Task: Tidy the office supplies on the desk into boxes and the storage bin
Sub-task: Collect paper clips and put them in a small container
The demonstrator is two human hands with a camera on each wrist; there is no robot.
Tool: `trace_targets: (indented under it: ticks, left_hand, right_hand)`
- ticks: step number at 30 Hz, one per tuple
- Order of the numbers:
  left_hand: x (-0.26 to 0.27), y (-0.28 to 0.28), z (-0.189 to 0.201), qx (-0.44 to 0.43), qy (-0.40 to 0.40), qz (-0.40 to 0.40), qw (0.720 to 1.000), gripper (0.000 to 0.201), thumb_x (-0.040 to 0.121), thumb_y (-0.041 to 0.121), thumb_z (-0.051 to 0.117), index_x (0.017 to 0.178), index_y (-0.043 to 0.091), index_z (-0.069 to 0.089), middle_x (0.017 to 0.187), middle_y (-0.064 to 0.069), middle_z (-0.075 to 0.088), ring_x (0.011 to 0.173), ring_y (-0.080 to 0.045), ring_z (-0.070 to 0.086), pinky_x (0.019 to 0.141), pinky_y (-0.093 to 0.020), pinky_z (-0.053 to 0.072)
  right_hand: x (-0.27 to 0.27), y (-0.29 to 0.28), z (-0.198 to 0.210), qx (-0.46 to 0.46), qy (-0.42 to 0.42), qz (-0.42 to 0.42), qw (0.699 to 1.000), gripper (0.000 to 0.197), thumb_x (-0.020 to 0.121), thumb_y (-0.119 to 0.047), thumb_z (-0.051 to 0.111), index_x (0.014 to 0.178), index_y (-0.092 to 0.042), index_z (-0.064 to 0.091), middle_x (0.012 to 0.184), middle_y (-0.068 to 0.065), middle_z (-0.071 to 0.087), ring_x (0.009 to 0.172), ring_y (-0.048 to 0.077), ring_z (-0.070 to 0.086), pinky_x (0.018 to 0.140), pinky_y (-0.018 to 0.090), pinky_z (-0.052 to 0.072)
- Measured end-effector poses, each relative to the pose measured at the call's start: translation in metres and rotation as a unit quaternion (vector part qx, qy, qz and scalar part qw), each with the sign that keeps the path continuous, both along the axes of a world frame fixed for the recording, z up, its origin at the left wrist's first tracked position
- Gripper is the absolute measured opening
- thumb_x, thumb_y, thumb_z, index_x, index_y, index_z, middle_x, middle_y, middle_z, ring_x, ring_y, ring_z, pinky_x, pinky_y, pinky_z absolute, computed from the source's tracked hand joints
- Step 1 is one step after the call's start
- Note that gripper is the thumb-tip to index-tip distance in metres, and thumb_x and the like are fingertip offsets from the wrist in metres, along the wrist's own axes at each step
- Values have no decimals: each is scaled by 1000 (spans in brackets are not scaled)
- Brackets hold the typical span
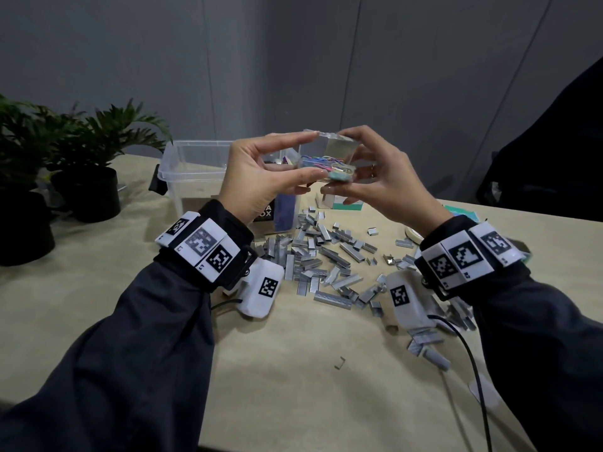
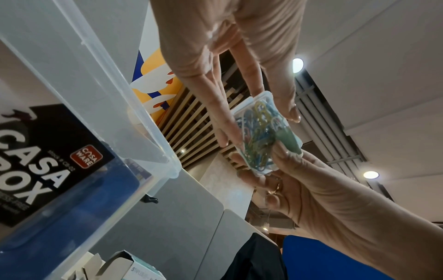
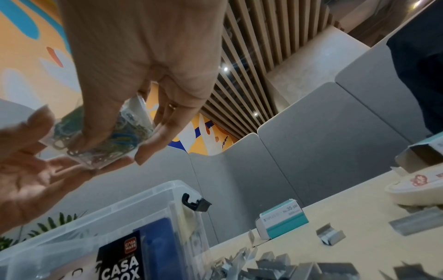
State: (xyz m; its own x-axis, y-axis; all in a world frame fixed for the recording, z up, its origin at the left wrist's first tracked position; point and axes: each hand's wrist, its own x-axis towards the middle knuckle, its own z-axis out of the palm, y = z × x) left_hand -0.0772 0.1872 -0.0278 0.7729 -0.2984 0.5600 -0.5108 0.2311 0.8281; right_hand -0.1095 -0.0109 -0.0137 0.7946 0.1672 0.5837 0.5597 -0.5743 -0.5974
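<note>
Two hands hold one small clear box of coloured paper clips (image 1: 327, 159) raised above the desk (image 1: 98, 308), in front of the storage bin (image 1: 192, 164). My left hand (image 1: 261, 177) pinches its left end between thumb and fingertips; my right hand (image 1: 378, 177) clasps the right end, fingers curled behind it. Whether the lid is fully seated I cannot tell: the clear walls blur together, and my fingers cover the edges in both wrist views.

Much of the bin is hidden behind my left hand. Only part of its black label (image 2: 45, 151) shows, reading CASA BOX, with something blue inside beside it.

Below the clip box, loose strips of staples (image 1: 326, 259) lie scattered on the desk, and my wrist cameras cover some of them. Right of the bin sits a teal and white staple box (image 3: 282, 219), closed, and further right an opened one (image 3: 422, 157), cut off by the frame. Left of the bin stand potted plants (image 1: 81, 151).
</note>
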Motion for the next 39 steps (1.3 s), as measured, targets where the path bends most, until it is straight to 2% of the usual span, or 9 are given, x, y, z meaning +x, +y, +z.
trace_targets:
  ticks: [6,9,13,20,25,29,32,36,39]
  left_hand:
    - [-4,-2,3,-29,-10,-7,1000,70,70,-1,79,134,11,54,132,-8,61,102,-24,70,83,-35,58]
    - [-3,-2,4,-40,-15,-11,999,76,75,-4,75,142,12,44,130,-13,60,109,-20,66,90,-38,55]
    - [0,-2,2,-51,14,-20,998,66,81,1,72,142,10,46,125,-13,63,109,-27,66,88,-45,56]
    - [2,-4,3,-55,46,-29,997,54,86,2,67,138,10,51,118,-13,66,108,-24,67,83,-43,58]
    - [2,-3,2,-42,44,-36,998,60,82,2,71,138,11,51,117,-11,66,104,-24,68,83,-39,58]
    - [2,-2,-1,7,-1,-32,999,73,68,-1,81,135,12,54,120,-7,67,99,-23,70,85,-31,56]
    - [3,-3,-2,19,-25,-3,1000,67,67,-1,83,130,8,59,118,-9,68,96,-22,71,83,-30,57]
    - [2,-4,-3,14,-43,27,999,54,70,3,82,121,4,64,111,-9,71,95,-20,72,80,-28,57]
    - [5,-3,-3,27,-69,65,995,45,68,10,86,109,5,70,104,-4,74,97,-16,71,80,-30,58]
  right_hand:
    - [1,-1,5,-6,-43,-7,999,71,68,-34,87,126,-15,51,110,10,64,89,22,69,65,35,62]
    - [0,-1,8,-1,-62,-6,998,69,68,-37,87,124,-16,53,109,8,65,88,23,68,70,32,61]
    - [0,0,10,-13,-78,-10,997,63,71,-30,87,123,-15,54,109,2,66,89,17,68,69,24,59]
    - [2,-1,6,-34,-86,-8,996,63,73,-28,86,125,-13,55,114,-6,64,95,15,66,77,28,58]
    - [4,-1,2,-66,-101,-9,993,57,76,-31,82,126,-17,56,109,-20,61,99,3,64,82,15,54]
    - [5,-3,1,-72,-103,-20,992,52,79,-34,78,125,-18,59,105,-22,60,96,0,63,81,11,51]
    - [6,-4,0,-82,-108,-30,990,49,78,-33,80,122,-18,62,102,-20,62,91,0,64,79,13,52]
    - [6,-5,-1,-98,-126,-51,986,51,76,-46,79,118,-21,65,103,-10,69,89,9,67,78,33,57]
    - [6,-8,0,-110,-156,-78,979,49,76,-49,78,115,-20,69,103,-6,71,89,11,67,74,39,57]
